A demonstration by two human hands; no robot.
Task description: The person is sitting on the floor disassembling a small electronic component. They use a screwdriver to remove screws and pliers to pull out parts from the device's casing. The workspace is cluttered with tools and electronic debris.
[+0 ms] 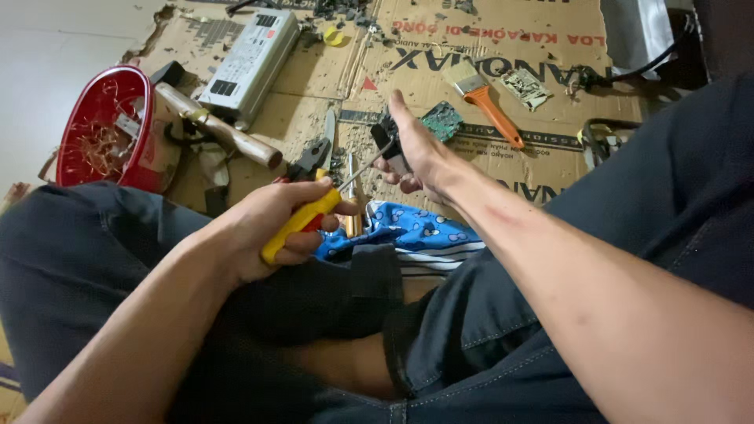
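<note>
While screwdriver (302,221) probes, right hand (416,149) hides part (386,129).

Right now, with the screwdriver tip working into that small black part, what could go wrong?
1. The screwdriver in the left hand points at the right hand, which holds the small black part in mid-air; a slip could jab the fingers.
2. Nothing braces the part, so it could twist loose.
3. Debris litters the cardboard; a dropped piece might be hard to find.
</note>
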